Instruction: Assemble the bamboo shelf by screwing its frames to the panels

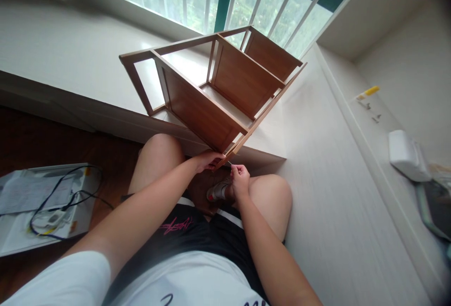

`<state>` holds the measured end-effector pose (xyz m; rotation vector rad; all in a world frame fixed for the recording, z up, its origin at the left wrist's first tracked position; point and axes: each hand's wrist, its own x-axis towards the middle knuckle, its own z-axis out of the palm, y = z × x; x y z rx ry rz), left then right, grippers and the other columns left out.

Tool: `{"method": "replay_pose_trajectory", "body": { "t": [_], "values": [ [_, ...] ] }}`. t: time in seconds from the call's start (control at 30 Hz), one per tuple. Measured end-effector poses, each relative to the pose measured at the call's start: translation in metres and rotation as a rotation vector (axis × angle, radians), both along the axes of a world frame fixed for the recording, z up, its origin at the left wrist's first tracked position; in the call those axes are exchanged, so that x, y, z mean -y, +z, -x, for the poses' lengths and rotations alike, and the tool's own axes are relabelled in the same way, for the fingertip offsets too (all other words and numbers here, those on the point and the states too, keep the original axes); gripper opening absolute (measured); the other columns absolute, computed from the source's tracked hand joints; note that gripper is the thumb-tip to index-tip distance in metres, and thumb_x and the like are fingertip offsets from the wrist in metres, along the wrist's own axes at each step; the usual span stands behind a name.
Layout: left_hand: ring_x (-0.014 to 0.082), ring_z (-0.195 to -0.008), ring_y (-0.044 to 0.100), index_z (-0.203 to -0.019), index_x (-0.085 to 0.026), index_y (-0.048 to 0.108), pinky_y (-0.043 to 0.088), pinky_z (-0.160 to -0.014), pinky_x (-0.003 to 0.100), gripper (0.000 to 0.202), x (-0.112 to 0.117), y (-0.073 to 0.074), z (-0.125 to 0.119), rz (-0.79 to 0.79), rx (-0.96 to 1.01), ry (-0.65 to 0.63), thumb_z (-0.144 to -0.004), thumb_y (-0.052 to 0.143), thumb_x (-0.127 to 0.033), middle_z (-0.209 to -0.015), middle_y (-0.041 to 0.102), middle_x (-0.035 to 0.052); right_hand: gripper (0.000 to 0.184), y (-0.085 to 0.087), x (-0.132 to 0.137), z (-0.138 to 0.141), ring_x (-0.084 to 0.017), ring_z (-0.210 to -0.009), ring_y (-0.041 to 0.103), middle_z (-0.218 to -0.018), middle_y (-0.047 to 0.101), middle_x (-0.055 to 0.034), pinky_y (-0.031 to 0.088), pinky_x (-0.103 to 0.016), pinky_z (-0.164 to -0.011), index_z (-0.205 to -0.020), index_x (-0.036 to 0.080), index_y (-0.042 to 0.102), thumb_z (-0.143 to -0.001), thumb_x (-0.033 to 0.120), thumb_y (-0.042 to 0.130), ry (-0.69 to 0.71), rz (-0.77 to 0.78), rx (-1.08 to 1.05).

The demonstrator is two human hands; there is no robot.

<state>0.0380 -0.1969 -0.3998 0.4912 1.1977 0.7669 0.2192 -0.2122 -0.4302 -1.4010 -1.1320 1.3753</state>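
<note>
A brown wooden shelf rack lies on its side on a white window ledge, its near corner hanging over my lap. My left hand is closed around that near corner of the rack. Just right of it, my right hand is pinched on a thin metal tool whose tip points at the same corner. I sit with my knees raised, in black shorts.
A white box with papers and a dark cable lies on the wooden floor at left. A white side shelf at right holds a yellow-tipped item, small screws and a white device. Window bars stand behind the rack.
</note>
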Motion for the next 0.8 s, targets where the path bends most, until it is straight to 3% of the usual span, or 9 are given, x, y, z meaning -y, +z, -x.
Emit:
{"method": "replay_pose_trajectory", "body": {
  "t": [0.2, 0.4, 0.63, 0.8],
  "values": [
    [0.0156, -0.071, 0.058, -0.084, -0.016, 0.069, 0.039, -0.064, 0.027, 0.031, 0.0, -0.003, 0.0, -0.009, 0.004, -0.001, -0.064, 0.075, -0.04, -0.082, 0.07, 0.0044, 0.041, 0.01, 0.003, 0.003, -0.007, -0.041, 0.029, -0.05, 0.044, 0.0084, 0.018, -0.022, -0.04, -0.071, 0.022, 0.047, -0.075, 0.056, 0.069, 0.033, 0.101, -0.091],
    [0.0148, -0.068, 0.057, -0.083, -0.016, 0.071, 0.038, -0.061, 0.027, 0.031, 0.0, -0.002, 0.0, -0.018, -0.006, 0.005, -0.065, 0.075, -0.04, -0.08, 0.07, 0.0043, 0.041, 0.015, 0.001, 0.0, -0.005, -0.039, 0.024, -0.047, 0.04, 0.0095, 0.015, -0.02, -0.038, -0.071, 0.021, 0.05, -0.073, 0.056, 0.072, 0.114, 0.221, -0.206],
    [0.0154, -0.07, 0.058, -0.085, -0.016, 0.072, 0.039, -0.061, 0.026, 0.031, 0.001, -0.004, 0.0, -0.027, 0.009, -0.007, -0.065, 0.075, -0.041, -0.081, 0.07, 0.0052, 0.038, 0.024, -0.007, -0.003, -0.006, -0.039, 0.021, -0.046, 0.029, 0.0106, 0.02, -0.02, -0.038, -0.066, 0.021, 0.047, -0.08, 0.051, 0.066, 0.276, 0.344, -0.318],
    [0.0159, -0.071, 0.058, -0.086, -0.017, 0.072, 0.039, -0.06, 0.026, 0.033, 0.001, -0.008, 0.001, -0.034, 0.018, -0.014, -0.067, 0.075, -0.043, -0.084, 0.071, 0.0056, 0.04, 0.026, -0.008, -0.002, -0.009, -0.04, 0.024, -0.046, 0.029, 0.0087, 0.022, -0.021, -0.037, -0.063, 0.023, 0.04, -0.084, 0.053, 0.056, 0.335, 0.351, -0.271]
  ]
}}
